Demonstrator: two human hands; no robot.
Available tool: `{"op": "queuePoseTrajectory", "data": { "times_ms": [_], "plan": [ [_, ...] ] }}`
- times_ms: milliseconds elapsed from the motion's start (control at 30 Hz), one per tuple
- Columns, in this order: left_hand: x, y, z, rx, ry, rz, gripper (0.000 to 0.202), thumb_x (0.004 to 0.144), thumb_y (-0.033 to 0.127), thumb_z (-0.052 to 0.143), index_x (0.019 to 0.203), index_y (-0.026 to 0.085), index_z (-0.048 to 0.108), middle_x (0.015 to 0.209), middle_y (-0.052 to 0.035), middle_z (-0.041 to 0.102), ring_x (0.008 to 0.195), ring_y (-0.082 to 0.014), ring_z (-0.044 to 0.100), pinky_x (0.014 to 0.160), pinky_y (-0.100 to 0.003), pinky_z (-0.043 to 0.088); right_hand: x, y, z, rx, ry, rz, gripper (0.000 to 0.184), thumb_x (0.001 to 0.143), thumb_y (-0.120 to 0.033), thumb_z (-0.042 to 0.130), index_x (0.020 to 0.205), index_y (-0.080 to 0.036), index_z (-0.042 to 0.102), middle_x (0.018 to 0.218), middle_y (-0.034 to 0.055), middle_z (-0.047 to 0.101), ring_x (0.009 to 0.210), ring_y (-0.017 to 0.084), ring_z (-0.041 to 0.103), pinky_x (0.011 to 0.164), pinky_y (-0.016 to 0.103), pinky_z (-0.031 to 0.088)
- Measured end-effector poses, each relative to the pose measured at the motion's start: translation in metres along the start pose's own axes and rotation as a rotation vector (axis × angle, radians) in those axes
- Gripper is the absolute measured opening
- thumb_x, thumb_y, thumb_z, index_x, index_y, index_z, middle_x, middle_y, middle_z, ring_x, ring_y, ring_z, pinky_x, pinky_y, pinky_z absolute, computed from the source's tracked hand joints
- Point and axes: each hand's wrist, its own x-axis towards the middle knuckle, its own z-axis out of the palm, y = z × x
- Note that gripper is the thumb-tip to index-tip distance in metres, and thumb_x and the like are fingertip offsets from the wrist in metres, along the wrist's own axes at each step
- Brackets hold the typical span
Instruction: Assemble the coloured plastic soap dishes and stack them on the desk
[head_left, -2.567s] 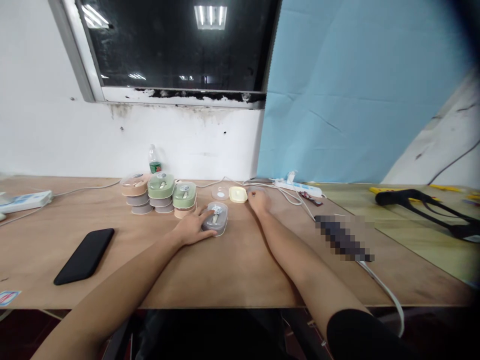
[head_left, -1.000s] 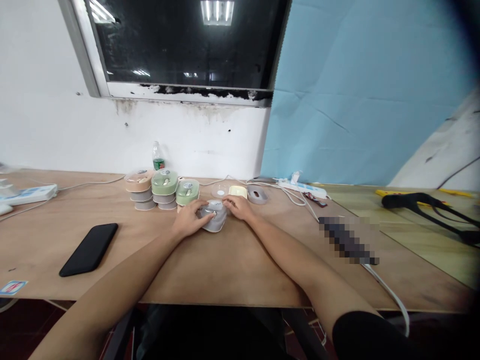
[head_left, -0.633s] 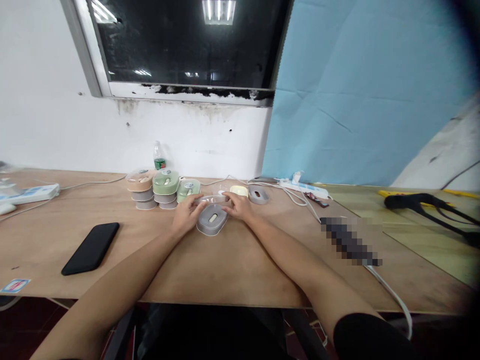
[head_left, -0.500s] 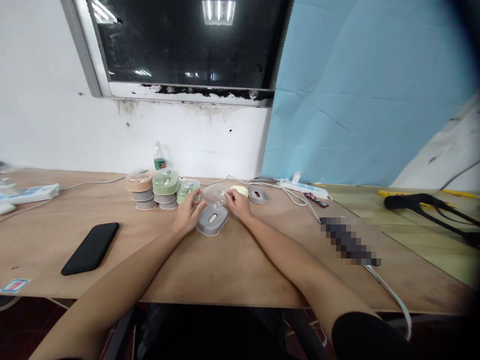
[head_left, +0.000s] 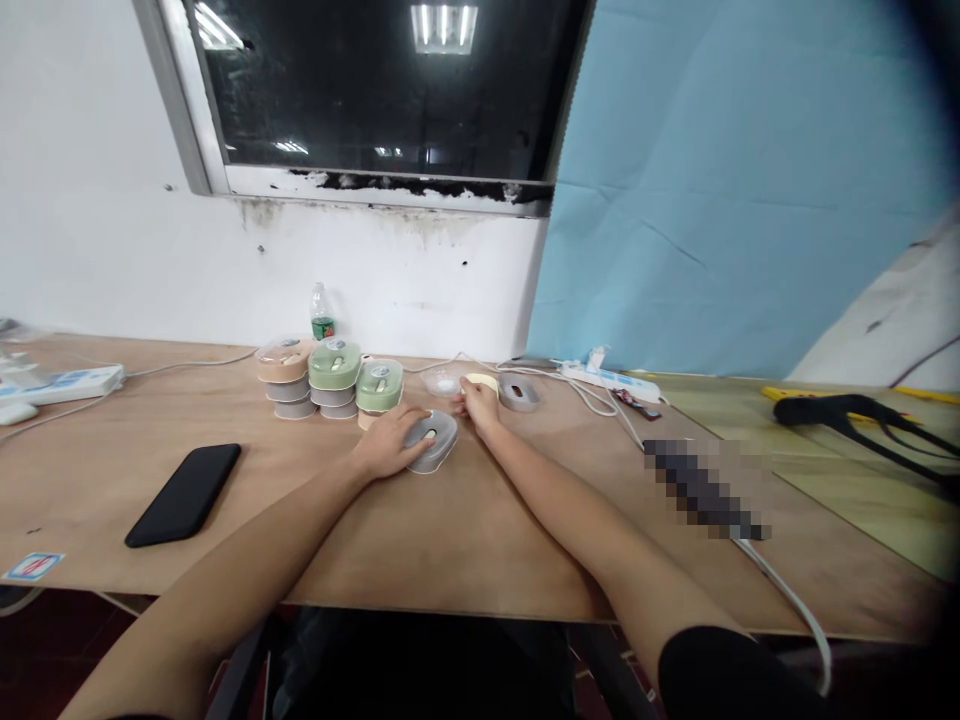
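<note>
My left hand (head_left: 394, 440) grips the left side of a grey oval box (head_left: 435, 455), thumb over its top, while the box rests on the table. In the slot on its top a pale piece shows. Just right of the box my right hand (head_left: 478, 405) is closed with fingers curled; what they hold, if anything, is too small to make out. Behind that hand lies a clear plastic lid (head_left: 442, 380), and a pale yellow piece (head_left: 486, 381) is partly hidden by the hand. A grey slotted part (head_left: 519, 392) lies to the right.
Stacked oval boxes in peach (head_left: 283, 365), green (head_left: 334, 370) and grey stand left of my hands, near a bottle (head_left: 322, 315). A black phone (head_left: 184, 495) lies front left. Power strips (head_left: 615, 380) and cables run along the back; a pixelated dark object (head_left: 701, 490) lies right.
The clear lid has left my hands and lies on the table behind. My left hand has come down onto the grey box. My right hand stays near its place.
</note>
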Motion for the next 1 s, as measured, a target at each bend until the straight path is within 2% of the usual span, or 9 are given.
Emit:
{"op": "queuePoseTrajectory", "data": {
  "times_ms": [100,167,267,367,567,700,800,1000],
  "plan": [
    [0.001,-0.002,0.001,0.013,-0.084,0.015,0.048,0.086,0.051,0.046,0.123,0.021,0.053,0.122,-0.0092,0.058,0.112,-0.0251,0.053,0.099,-0.040,0.039,0.000,0.001,-0.002,-0.005,-0.021,0.012,0.032,0.082,-0.051,0.052,0.090,-0.021,0.044,0.071,0.0017,0.068,0.043,0.011,0.058,0.035,0.018,0.038],
    [0.001,-0.003,0.000,0.007,-0.130,0.031,0.049,0.087,0.053,0.044,0.124,0.022,0.053,0.122,-0.0088,0.059,0.111,-0.0251,0.055,0.098,-0.040,0.040,0.001,0.002,-0.004,-0.093,-0.032,-0.053,0.032,0.080,-0.047,0.055,0.097,-0.021,0.045,0.072,-0.0007,0.067,0.045,0.011,0.058,0.038,0.019,0.041],
    [0.001,-0.002,0.000,-0.001,-0.154,0.061,0.053,0.087,0.055,0.042,0.127,0.021,0.051,0.126,-0.0090,0.058,0.116,-0.0256,0.052,0.100,-0.041,0.038,0.001,0.004,-0.007,-0.317,-0.014,-0.256,0.035,0.075,-0.037,0.060,0.106,-0.022,0.051,0.074,-0.0029,0.066,0.058,0.012,0.061,0.054,0.022,0.047],
    [0.000,-0.005,0.002,0.019,-0.172,0.050,0.060,0.083,0.061,0.046,0.127,0.021,0.052,0.132,-0.0093,0.054,0.127,-0.0291,0.043,0.106,-0.045,0.032,0.001,0.005,-0.005,-0.491,-0.019,-0.390,0.030,0.076,-0.033,0.058,0.104,-0.022,0.059,0.078,-0.0012,0.066,0.075,0.015,0.062,0.074,0.027,0.047],
    [-0.001,-0.013,0.010,0.039,-0.205,-0.002,0.078,0.073,0.068,0.055,0.134,0.021,0.045,0.140,-0.0102,0.046,0.135,-0.0324,0.031,0.109,-0.048,0.027,0.009,0.005,-0.001,-0.603,-0.005,-0.414,0.022,0.083,-0.032,0.053,0.097,-0.022,0.066,0.086,0.0018,0.068,0.081,0.016,0.061,0.080,0.028,0.045],
    [-0.001,-0.012,0.010,0.040,-0.160,-0.005,0.076,0.072,0.068,0.057,0.132,0.021,0.048,0.144,-0.0119,0.039,0.132,-0.0341,0.035,0.107,-0.048,0.030,0.008,0.004,-0.001,-0.664,0.017,-0.438,0.025,0.082,-0.026,0.052,0.104,-0.022,0.066,0.092,0.0031,0.069,0.088,0.017,0.061,0.084,0.028,0.044],
    [-0.002,-0.011,0.009,0.067,-0.152,-0.063,0.075,0.071,0.069,0.055,0.130,0.023,0.050,0.146,-0.0126,0.036,0.131,-0.0355,0.036,0.105,-0.048,0.033,0.003,0.002,-0.002,-0.699,0.021,-0.484,0.032,0.084,-0.029,0.052,0.114,-0.023,0.062,0.095,0.0034,0.069,0.092,0.018,0.061,0.085,0.029,0.044],
    [-0.002,-0.010,0.010,0.083,-0.190,-0.092,0.072,0.075,0.068,0.050,0.129,0.020,0.052,0.142,-0.0145,0.040,0.126,-0.0342,0.043,0.103,-0.045,0.035,-0.003,-0.002,0.000,-0.798,-0.078,-0.476,0.032,0.085,-0.031,0.050,0.113,-0.023,0.064,0.103,0.0054,0.068,0.096,0.021,0.061,0.085,0.030,0.044]
  ]
}}
